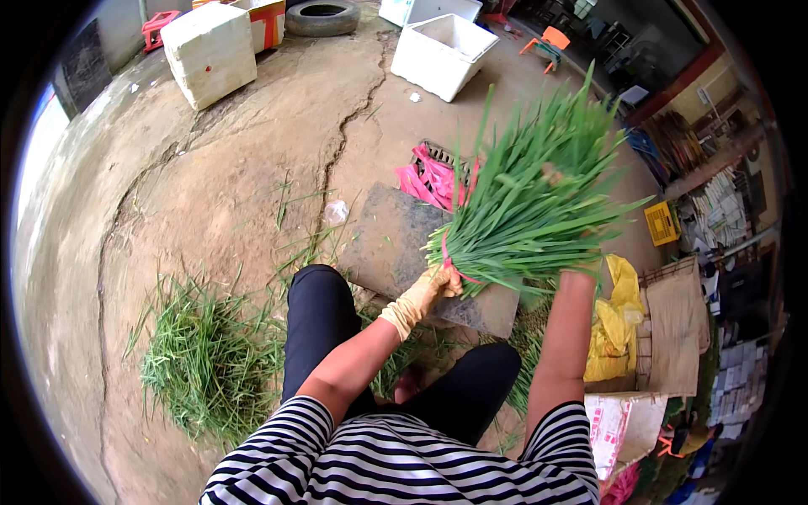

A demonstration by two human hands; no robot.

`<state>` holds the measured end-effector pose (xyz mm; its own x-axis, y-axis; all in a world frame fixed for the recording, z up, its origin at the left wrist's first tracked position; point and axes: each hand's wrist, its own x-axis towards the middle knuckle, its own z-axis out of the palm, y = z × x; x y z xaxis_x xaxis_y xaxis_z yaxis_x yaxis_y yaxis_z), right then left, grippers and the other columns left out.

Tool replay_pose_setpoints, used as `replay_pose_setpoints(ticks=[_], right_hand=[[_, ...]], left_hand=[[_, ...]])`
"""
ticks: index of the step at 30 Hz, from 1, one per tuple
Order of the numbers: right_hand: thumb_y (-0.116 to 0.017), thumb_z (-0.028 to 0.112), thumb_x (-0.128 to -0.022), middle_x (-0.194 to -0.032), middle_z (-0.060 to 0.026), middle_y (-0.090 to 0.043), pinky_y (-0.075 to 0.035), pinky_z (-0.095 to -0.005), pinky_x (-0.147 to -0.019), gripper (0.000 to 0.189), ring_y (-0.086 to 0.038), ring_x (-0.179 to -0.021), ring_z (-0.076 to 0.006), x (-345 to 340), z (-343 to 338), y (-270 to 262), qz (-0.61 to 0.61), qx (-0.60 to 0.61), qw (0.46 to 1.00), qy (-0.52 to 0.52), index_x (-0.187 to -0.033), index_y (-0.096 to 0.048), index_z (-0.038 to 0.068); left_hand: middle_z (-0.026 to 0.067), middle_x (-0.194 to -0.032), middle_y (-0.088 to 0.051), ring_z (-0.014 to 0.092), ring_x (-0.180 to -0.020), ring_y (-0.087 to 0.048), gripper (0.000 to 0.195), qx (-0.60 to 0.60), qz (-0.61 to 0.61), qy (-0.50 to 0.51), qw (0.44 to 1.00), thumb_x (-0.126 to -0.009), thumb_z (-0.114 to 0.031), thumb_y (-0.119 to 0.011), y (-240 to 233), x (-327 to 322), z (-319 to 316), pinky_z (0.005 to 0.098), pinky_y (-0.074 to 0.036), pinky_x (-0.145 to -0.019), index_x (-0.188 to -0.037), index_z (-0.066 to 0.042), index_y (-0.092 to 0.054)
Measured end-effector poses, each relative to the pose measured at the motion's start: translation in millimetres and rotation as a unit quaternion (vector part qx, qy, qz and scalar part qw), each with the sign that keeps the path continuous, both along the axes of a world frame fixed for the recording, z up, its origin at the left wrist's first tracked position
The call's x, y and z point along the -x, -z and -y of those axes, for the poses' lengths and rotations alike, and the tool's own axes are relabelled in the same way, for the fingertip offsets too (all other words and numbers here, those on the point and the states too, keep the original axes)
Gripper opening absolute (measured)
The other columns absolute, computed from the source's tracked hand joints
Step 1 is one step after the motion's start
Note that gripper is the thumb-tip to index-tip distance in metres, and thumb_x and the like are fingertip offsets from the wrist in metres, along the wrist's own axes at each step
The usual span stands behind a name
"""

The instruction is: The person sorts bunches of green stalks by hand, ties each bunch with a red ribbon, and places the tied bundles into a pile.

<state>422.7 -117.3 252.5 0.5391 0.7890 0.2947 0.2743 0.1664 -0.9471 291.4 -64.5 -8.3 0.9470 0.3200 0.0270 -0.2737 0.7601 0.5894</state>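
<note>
A large bundle of green, flat-leaved stalks, perhaps Chinese chives [536, 202], fans up and to the right over a low board [398, 233]. My left hand [442, 281], in a cream glove, grips the bundle near its cut end. A pink tie [447, 252] loops around the stalks just beside that hand. My right forearm [568, 322] reaches up behind the leaves. Foliage hides most of my right hand, so its grip is unclear. Beyond the board lies pink plastic [426, 177] over a dark slotted crate [445, 154].
Loose green leaves [208, 360] are heaped on the cracked concrete floor left of my knees. At right are a yellow plastic bag [615, 328] and a foam box [641, 429]. White foam boxes [211, 60], an open one [439, 63] and a tyre [322, 19] stand farther off.
</note>
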Motion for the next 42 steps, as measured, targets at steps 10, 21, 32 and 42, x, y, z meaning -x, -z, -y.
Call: replay_pose_setpoints(ticks=[10, 21, 32, 42], right_hand=[[-0.043, 0.017, -0.090, -0.104, -0.0113, -0.057, -0.048, -0.0331, -0.077, 0.024, -0.058, -0.089, -0.0184, -15.5, -24.4, 42.7, -0.118, 0.019, 0.993, 0.018, -0.104, -0.056, 0.002], [-0.044, 0.015, -0.090, -0.103, -0.0099, -0.058, -0.047, -0.0329, -0.078, 0.023, -0.057, -0.089, -0.0183, -29.9, 18.4, 63.7, -0.147, -0.040, 0.988, 0.036, -0.104, -0.056, 0.002], [-0.045, 0.014, -0.090, -0.102, -0.0086, -0.059, -0.047, -0.0327, -0.078, 0.022, -0.057, -0.088, -0.0183, -38.8, 4.7, 59.9, -0.140, -0.031, 0.988, 0.059, -0.104, -0.056, 0.003], [-0.046, 0.013, -0.090, -0.100, -0.0074, -0.059, -0.046, -0.0325, -0.079, 0.021, -0.057, -0.087, -0.0182, -127.0, 58.5, 144.0, -0.378, -0.185, 0.884, 0.203, -0.104, -0.056, 0.003]], left_hand=[[-0.0015, -0.077, -0.055, 0.013, -0.071, -0.051, 0.024, 0.048, -0.026, -0.042, 0.998, -0.087, -0.034, -0.052, 55.2, -8.8, 3.7, 0.0245, -0.039, -0.064, -0.074, -0.015, -0.055], [0.0010, -0.073, -0.057, 0.011, -0.067, -0.050, 0.029, 0.031, -0.064, -0.101, 0.992, -0.088, -0.036, -0.051, 45.1, -6.8, 3.7, 0.0224, -0.039, -0.061, -0.075, -0.010, -0.056], [0.0020, -0.076, -0.055, 0.015, -0.072, -0.049, 0.021, 0.040, -0.032, -0.093, 0.994, -0.084, -0.027, -0.060, 56.5, -9.5, -3.8, 0.0277, -0.039, -0.069, -0.072, -0.010, -0.054], [0.0017, -0.062, -0.058, 0.011, -0.055, -0.050, 0.020, -0.347, -0.191, -0.295, 0.869, -0.088, -0.020, -0.053, -81.7, 13.7, -47.4, 0.0249, -0.040, -0.055, -0.074, -0.006, -0.060]])
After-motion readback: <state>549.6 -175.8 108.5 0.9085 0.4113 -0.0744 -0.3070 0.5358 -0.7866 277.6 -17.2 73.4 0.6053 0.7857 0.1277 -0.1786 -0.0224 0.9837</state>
